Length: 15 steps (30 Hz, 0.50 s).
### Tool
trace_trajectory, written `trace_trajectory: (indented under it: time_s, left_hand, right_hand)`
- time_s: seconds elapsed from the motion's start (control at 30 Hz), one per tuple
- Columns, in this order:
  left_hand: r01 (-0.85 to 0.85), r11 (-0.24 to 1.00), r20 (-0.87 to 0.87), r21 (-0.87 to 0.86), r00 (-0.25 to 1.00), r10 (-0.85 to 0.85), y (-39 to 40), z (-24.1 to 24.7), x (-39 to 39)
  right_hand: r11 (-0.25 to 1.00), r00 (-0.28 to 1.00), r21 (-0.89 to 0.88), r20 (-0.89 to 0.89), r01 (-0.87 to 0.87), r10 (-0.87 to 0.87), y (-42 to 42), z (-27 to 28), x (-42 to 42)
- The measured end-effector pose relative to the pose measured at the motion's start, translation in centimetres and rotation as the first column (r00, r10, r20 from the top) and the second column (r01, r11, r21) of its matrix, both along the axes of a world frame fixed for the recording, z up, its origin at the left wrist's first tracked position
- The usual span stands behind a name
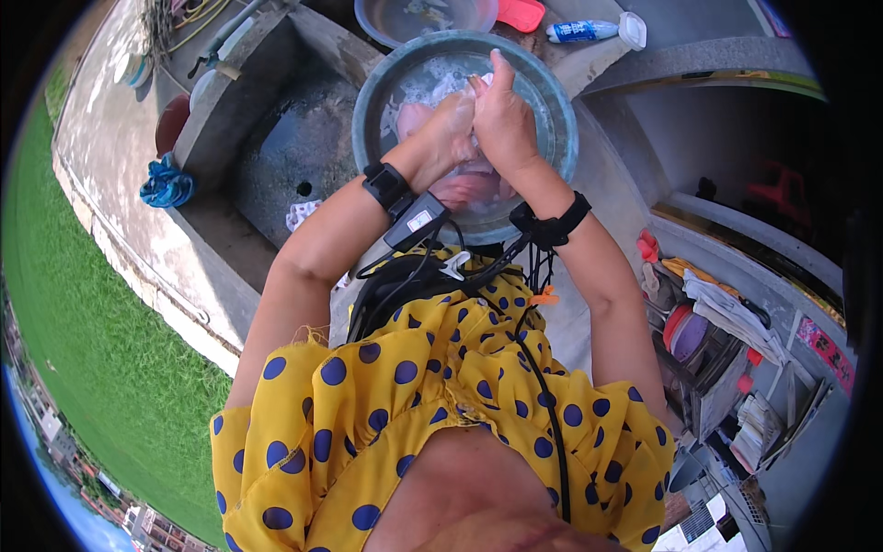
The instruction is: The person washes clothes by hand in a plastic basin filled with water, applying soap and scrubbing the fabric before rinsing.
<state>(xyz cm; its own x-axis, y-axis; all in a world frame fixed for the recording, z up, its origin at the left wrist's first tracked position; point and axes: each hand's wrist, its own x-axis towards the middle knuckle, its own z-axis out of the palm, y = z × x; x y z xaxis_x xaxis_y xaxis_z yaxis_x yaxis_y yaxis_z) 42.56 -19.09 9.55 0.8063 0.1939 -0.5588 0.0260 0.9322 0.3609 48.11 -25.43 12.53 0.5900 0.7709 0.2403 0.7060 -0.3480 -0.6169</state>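
A round blue-green basin (360, 131) holds soapy water and pink wet cloth (465, 190). Suds (445, 79) float towards its far side. My left hand (452, 127) and my right hand (507, 121) press together above the water, both closed around part of the cloth. The right thumb points up and away from me. Most of the gripped cloth is hidden by my fingers and palms; a pink fold hangs below them into the water. Another pink bulge of cloth (412, 119) shows beside my left wrist.
Left of the basin is a concrete sink (296, 148) with a drain hole, a tap (214, 58) and a blue cloth (167, 183) on its wall. Beyond stand a second basin (369, 24), a red plastic scoop (521, 14) and a bottle (583, 31). Cluttered shelves (717, 393) stand right.
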Motion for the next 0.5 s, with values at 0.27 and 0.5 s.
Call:
trace_trajectory:
  time_s: [0.27, 0.5]
  left_hand:
    - [0.128, 0.992, -0.089, -0.011, 0.988, -0.129, -0.2, -0.5, -0.1]
    - [0.151, 0.977, -0.061, 0.15, 0.988, -0.144, 2.1, 0.2, -1.5]
  right_hand:
    - [0.995, 0.995, -0.01, -0.021, -0.101, 0.101, -2.3, -1.3, 1.0]
    - [0.972, 0.948, 0.037, -0.217, -0.231, 0.233, -3.4, -1.7, 3.9]
